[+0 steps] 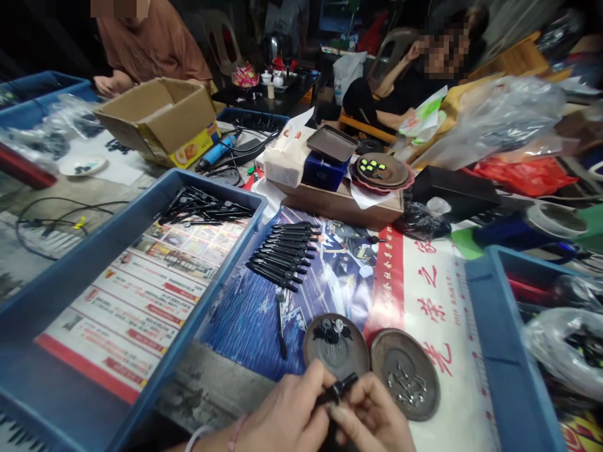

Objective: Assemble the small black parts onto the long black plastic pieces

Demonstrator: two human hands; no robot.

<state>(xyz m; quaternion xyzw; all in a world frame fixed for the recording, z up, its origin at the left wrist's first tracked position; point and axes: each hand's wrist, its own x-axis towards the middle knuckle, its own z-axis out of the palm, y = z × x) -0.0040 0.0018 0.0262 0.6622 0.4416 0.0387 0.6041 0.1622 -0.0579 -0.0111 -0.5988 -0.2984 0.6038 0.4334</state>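
At the front edge of the table, my left hand [296, 405] and my right hand [372, 411] are closed together on a small black plastic part [343, 386], whose lower portion my fingers hide. Just beyond lies a round brown dish [313, 351] with black round pieces and a pale one in it. To its right, a second brown dish [426, 402] holds small shiny metal pieces. A row of slim black plastic parts [285, 251] lies on the poster, and a single similar part [281, 326] rests nearer to me.
A blue tray [188, 351] on the left has black parts at its far end. Another blue bin [518, 351] with bagged parts stands at right. Behind are a cardboard box [155, 119], a tissue pack [285, 157] and a plate with yellow-green pieces [391, 179]. Two people sit further back.
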